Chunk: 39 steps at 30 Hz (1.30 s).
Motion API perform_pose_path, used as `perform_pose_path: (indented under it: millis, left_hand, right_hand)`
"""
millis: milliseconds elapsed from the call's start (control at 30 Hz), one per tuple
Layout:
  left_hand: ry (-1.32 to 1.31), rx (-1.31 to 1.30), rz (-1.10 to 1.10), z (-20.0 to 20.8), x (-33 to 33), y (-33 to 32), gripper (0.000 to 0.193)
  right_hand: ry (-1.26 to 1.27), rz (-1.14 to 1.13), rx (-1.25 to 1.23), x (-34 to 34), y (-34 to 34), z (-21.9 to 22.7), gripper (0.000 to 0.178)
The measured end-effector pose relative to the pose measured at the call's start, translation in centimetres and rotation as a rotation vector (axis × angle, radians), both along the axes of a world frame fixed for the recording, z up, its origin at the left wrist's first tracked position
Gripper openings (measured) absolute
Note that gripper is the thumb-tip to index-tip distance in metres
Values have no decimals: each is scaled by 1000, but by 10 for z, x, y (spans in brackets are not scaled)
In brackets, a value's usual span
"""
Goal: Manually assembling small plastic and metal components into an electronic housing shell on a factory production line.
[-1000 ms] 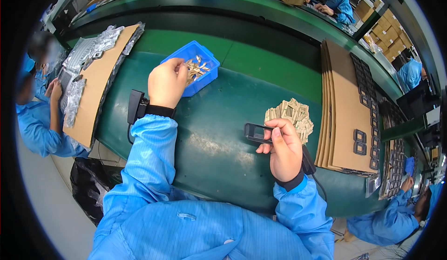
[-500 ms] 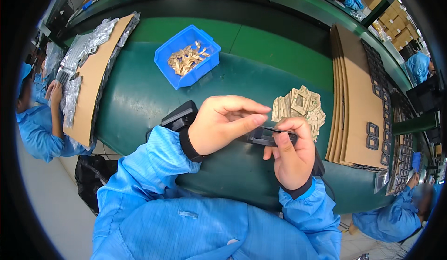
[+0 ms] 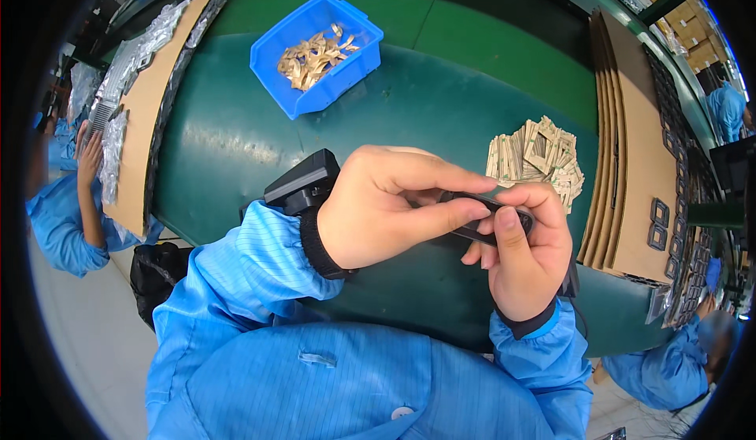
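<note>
A small black plastic part (image 3: 466, 226) is held above the green table, its shape largely covered by fingers. My right hand (image 3: 529, 255) grips its right end between thumb and fingers. My left hand (image 3: 386, 207) reaches across from the left, thumb and forefinger pinched on its upper side. Just behind the right hand lies a pile of tan, frame-shaped flat pieces (image 3: 539, 155). A black device with a slanted top (image 3: 303, 181) stands beside my left wrist, partly hidden by the sleeve.
A blue bin (image 3: 272, 74) with curled tan scraps (image 3: 315, 60) stands at the far left of the table (image 3: 236, 125). Cardboard sheets (image 3: 626, 164) with black frames (image 3: 660, 223) flank the right; another cardboard sheet (image 3: 169, 85) flanks the left. Co-workers in blue sit on both sides.
My left thumb and forefinger have come down onto the black part, and both hands are closer together. The whole view has shifted, so the bin and the tan pile appear higher.
</note>
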<state>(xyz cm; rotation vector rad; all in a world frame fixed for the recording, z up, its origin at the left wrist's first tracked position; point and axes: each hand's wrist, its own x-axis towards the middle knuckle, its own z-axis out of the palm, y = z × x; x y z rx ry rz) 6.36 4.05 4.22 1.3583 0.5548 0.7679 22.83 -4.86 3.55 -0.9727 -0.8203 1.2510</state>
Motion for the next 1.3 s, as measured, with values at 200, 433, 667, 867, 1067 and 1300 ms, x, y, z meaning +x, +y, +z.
perform_pose_path:
  millis: [200, 433, 667, 867, 1067, 1300]
  left_hand:
    - [-42, -71, -44, -3, -1, 1, 27]
    - [11, -133, -56, 1, -2, 1, 23]
    - [39, -125, -27, 0, 0, 0, 21]
    - [98, 87, -17, -2, -3, 0, 17]
    - [184, 284, -19, 0, -2, 3, 17]
    - [314, 528, 41, -7, -4, 13, 16]
  right_hand:
    - [-147, -69, -24, -2, -1, 4, 14]
    - [-136, -49, -11, -2, -1, 3, 15]
    - [-134, -62, -27, -1, -1, 2, 15]
    - [-136, -58, 13, 0, -1, -1, 12]
    - [-65, -41, 13, 3, 1, -4, 19]
    - [338, 78, -226, 16, 10, -4, 41]
